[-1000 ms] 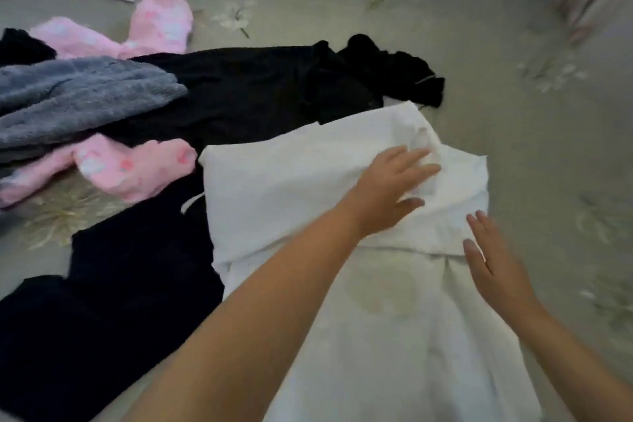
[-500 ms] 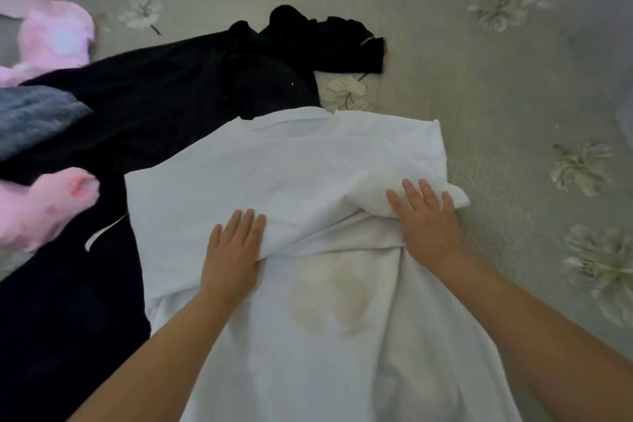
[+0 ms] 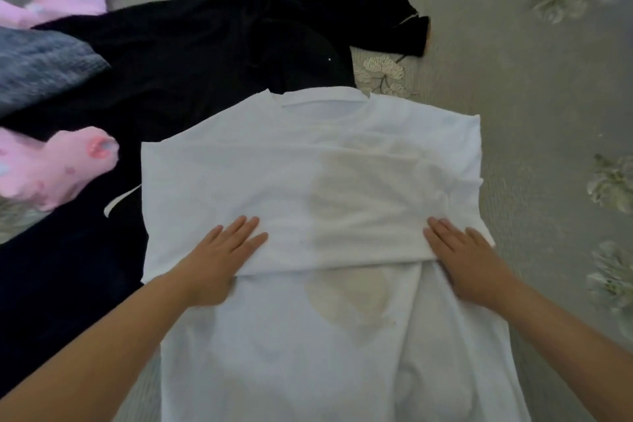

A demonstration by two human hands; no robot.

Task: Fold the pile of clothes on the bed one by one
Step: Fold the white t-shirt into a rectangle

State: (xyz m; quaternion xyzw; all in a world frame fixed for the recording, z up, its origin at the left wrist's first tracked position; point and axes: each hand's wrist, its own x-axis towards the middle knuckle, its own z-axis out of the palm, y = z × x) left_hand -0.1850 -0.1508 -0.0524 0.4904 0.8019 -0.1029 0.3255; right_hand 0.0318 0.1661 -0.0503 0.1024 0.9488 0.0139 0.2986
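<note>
Your left hand [image 3: 219, 259] and right hand [image 3: 469, 260] lie flat, fingers straight, pressing the folded edge of the white shirt [image 3: 308, 175] in the middle of the frame. No grip holds anything. Black clothes [image 3: 191, 55] sit at upper left on the bed [image 3: 531, 79].

I have the white T-shirt [image 3: 308, 181] spread flat on the grey floral bedspread [image 3: 513, 79], neckline away from me, its sleeves turned in over the body. My left hand [image 3: 219, 260] lies flat, fingers straight, on the near left edge of the folded-in layer; my right hand [image 3: 469, 260] lies flat the same way on its near right edge. A faint pale print shows through the cloth between my hands. Left of the shirt, partly under it, lies a black garment [image 3: 205, 55], with a grey fuzzy piece [image 3: 41, 65] and pink fleecy clothes [image 3: 51, 168] beyond.
</note>
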